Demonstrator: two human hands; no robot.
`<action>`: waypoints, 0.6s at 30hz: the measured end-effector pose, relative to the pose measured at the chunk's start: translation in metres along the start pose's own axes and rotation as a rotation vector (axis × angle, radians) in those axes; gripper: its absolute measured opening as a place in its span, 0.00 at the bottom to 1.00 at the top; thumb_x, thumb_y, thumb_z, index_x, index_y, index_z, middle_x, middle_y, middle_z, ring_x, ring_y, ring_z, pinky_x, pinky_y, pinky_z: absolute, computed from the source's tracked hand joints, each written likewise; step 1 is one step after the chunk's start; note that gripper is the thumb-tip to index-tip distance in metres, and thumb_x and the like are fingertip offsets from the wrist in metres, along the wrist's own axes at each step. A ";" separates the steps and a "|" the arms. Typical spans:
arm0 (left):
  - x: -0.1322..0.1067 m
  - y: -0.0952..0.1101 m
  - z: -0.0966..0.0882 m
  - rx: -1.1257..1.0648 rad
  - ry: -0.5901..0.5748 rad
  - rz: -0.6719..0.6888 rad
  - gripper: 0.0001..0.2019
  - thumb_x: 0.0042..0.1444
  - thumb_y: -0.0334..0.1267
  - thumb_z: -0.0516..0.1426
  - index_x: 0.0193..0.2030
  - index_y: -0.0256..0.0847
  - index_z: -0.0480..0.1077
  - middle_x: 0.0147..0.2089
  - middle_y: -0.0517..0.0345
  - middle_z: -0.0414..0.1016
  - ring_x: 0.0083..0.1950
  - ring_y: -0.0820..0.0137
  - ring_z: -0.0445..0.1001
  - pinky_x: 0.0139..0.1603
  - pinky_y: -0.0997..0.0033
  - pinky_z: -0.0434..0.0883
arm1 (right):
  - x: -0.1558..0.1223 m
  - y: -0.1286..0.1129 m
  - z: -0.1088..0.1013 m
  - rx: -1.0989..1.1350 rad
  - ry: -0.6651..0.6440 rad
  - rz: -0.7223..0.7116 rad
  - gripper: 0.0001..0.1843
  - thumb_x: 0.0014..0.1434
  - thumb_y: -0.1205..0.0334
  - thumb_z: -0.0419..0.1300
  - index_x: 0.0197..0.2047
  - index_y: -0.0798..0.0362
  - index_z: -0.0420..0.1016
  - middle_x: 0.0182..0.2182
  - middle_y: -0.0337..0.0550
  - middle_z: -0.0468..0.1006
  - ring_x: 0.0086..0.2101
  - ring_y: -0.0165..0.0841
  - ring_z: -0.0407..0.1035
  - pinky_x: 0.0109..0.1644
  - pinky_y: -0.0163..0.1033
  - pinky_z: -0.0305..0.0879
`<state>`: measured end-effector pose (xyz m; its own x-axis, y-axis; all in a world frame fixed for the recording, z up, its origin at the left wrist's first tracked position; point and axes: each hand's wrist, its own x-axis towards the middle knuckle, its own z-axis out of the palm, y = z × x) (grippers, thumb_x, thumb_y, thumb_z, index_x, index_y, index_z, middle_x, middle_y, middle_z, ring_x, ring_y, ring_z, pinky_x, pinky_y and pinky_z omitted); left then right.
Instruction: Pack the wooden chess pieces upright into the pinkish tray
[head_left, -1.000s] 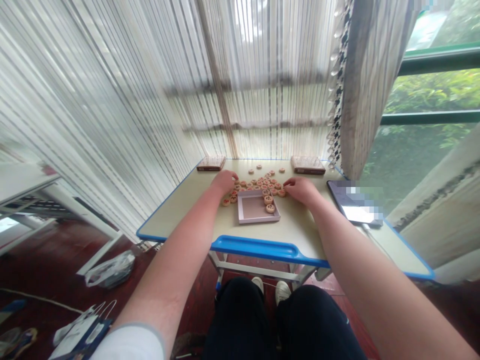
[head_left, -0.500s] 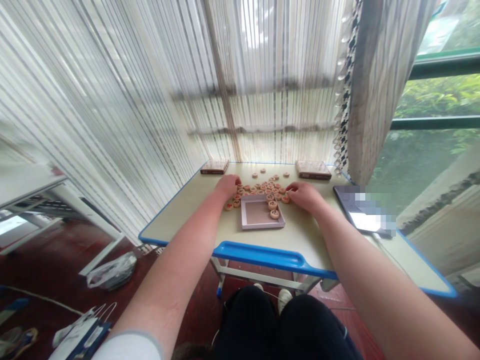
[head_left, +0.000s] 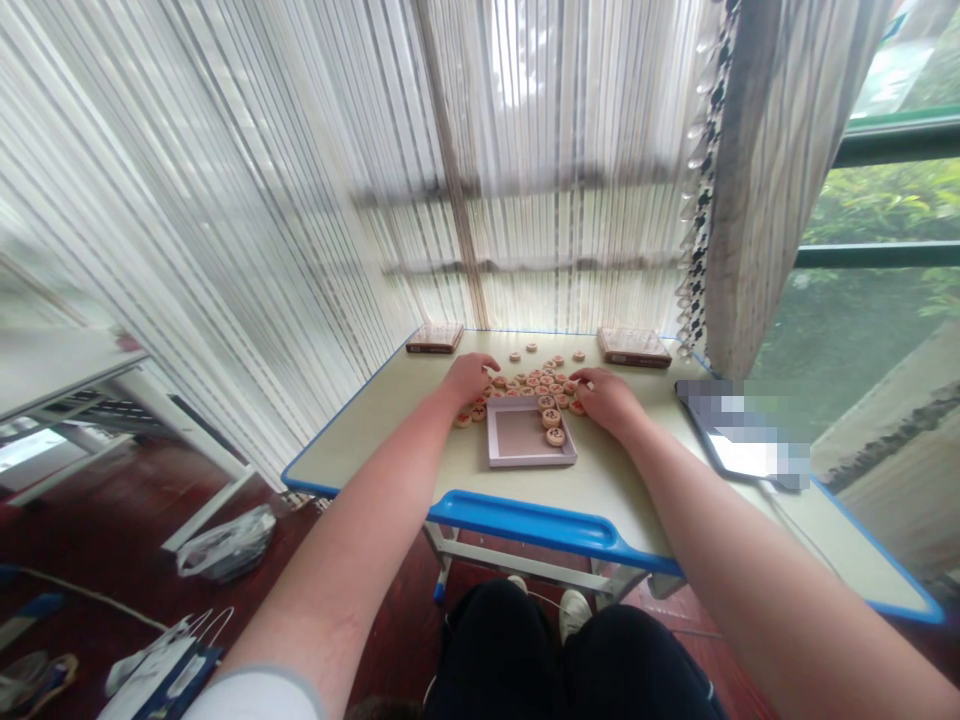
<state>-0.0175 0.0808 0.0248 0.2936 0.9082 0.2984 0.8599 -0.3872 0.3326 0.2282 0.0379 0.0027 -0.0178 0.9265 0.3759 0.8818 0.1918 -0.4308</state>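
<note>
Round wooden Chinese chess pieces (head_left: pixel 536 380) with red and dark characters lie in a loose cluster on the desk. In front of them is a shallow, pale lilac box (head_left: pixel 532 462). Three chess pieces (head_left: pixel 551 419) form a column along its right side. My left hand (head_left: pixel 470 378) hovers at the left edge of the cluster, fingers apart and reaching over the pieces. On the opposite side, my right hand (head_left: pixel 604 398) has its fingertips at the cluster's right edge. Its thumb and forefinger look slightly apart, and no piece shows between them.
Two flat brown boxes (head_left: pixel 435 338) (head_left: pixel 636 347) sit at the desk's back corners. A dark tablet-like device (head_left: pixel 712 430) with a cable lies on the right. The desk (head_left: pixel 360 440) has a blue edge and front tray (head_left: pixel 529 517). String curtains hang behind.
My left hand has lifted slightly and its fingers have stretched out over the pieces. My right hand stays by the right edge. The whole view has shifted slightly.
</note>
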 end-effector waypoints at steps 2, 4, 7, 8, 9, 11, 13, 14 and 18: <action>0.000 -0.003 0.000 -0.010 0.000 -0.035 0.16 0.50 0.26 0.50 0.41 0.40 0.76 0.41 0.54 0.77 0.44 0.68 0.73 0.51 0.70 0.67 | 0.000 -0.001 0.002 0.051 0.036 -0.052 0.19 0.55 0.66 0.50 0.47 0.51 0.74 0.48 0.45 0.74 0.48 0.36 0.66 0.53 0.39 0.59; 0.000 -0.005 -0.001 -0.023 -0.006 -0.064 0.16 0.49 0.27 0.51 0.42 0.40 0.75 0.41 0.54 0.77 0.44 0.69 0.73 0.51 0.70 0.67 | 0.000 -0.002 0.004 0.104 0.039 -0.103 0.20 0.57 0.65 0.48 0.52 0.50 0.71 0.53 0.43 0.70 0.53 0.35 0.61 0.58 0.39 0.55; 0.001 -0.008 -0.002 -0.027 -0.013 -0.062 0.16 0.47 0.26 0.53 0.41 0.38 0.75 0.42 0.53 0.77 0.45 0.68 0.73 0.50 0.70 0.68 | 0.000 -0.002 0.007 0.164 -0.055 -0.142 0.23 0.61 0.58 0.46 0.57 0.50 0.65 0.57 0.41 0.65 0.57 0.33 0.56 0.61 0.40 0.50; 0.002 -0.009 -0.004 -0.024 -0.023 -0.058 0.16 0.46 0.26 0.53 0.41 0.37 0.75 0.43 0.53 0.77 0.45 0.68 0.73 0.50 0.70 0.68 | 0.000 -0.002 0.008 0.173 -0.096 -0.145 0.23 0.61 0.57 0.45 0.58 0.50 0.65 0.58 0.41 0.65 0.58 0.33 0.55 0.62 0.41 0.49; 0.001 -0.009 -0.006 -0.021 -0.036 -0.059 0.16 0.45 0.26 0.54 0.41 0.37 0.75 0.43 0.53 0.77 0.45 0.67 0.73 0.49 0.71 0.68 | 0.000 -0.002 0.009 0.179 -0.128 -0.141 0.23 0.61 0.56 0.45 0.58 0.50 0.64 0.58 0.41 0.65 0.58 0.33 0.55 0.62 0.41 0.49; 0.000 -0.008 -0.013 -0.020 -0.058 -0.082 0.15 0.46 0.28 0.54 0.41 0.36 0.75 0.42 0.52 0.77 0.43 0.68 0.74 0.45 0.72 0.69 | 0.000 -0.001 0.009 0.194 -0.152 -0.127 0.23 0.61 0.55 0.46 0.58 0.50 0.65 0.57 0.42 0.65 0.57 0.34 0.56 0.61 0.41 0.50; -0.002 -0.005 -0.019 0.001 -0.077 -0.134 0.13 0.48 0.34 0.56 0.41 0.37 0.75 0.40 0.51 0.77 0.41 0.67 0.74 0.43 0.72 0.69 | 0.000 0.000 0.009 0.214 -0.134 -0.119 0.24 0.62 0.54 0.45 0.58 0.51 0.64 0.57 0.43 0.66 0.56 0.34 0.58 0.60 0.41 0.51; -0.003 -0.004 -0.021 0.026 -0.102 -0.165 0.13 0.48 0.38 0.57 0.40 0.37 0.75 0.39 0.50 0.78 0.40 0.66 0.74 0.41 0.71 0.69 | 0.000 -0.001 0.009 0.221 -0.125 -0.115 0.24 0.62 0.54 0.44 0.58 0.52 0.64 0.57 0.44 0.66 0.56 0.34 0.58 0.60 0.41 0.51; -0.006 -0.001 -0.024 0.128 -0.221 -0.237 0.16 0.45 0.47 0.60 0.36 0.37 0.76 0.34 0.48 0.78 0.37 0.63 0.75 0.38 0.68 0.69 | 0.000 -0.003 0.007 0.215 -0.121 -0.099 0.25 0.62 0.53 0.44 0.58 0.53 0.64 0.57 0.47 0.66 0.56 0.35 0.58 0.60 0.41 0.51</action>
<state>-0.0303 0.0724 0.0441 0.1504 0.9884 0.0205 0.9563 -0.1507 0.2507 0.2222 0.0396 -0.0021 -0.1666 0.9295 0.3292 0.7528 0.3355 -0.5664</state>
